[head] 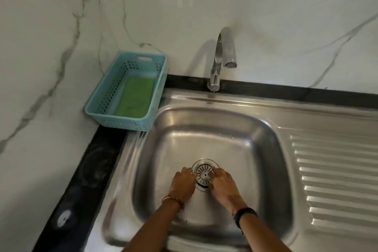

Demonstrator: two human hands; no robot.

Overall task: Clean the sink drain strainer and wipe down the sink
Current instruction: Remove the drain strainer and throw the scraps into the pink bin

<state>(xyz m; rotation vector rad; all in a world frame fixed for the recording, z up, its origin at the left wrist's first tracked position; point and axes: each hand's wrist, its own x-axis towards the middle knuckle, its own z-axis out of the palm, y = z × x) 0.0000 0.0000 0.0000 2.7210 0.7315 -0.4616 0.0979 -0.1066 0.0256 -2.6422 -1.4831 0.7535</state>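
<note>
A round metal drain strainer (202, 174) with radial slots sits in the drain at the bottom of the steel sink (214, 129). My left hand (183, 185) rests on the basin floor with its fingertips at the strainer's left rim. My right hand (222, 185) is at the strainer's right rim, fingertips touching its edge. Both hands reach in from below, fingers curled around the strainer's sides. A green scrub pad (136, 96) lies inside a light blue basket (106, 96) on the counter at the sink's back left corner.
A chrome faucet (222, 55) arches over the back of the basin; no water runs. A ribbed steel drainboard (335, 180) extends to the right. Black counter (81, 180) borders the sink on the left, and marble wall (61, 16) rises behind.
</note>
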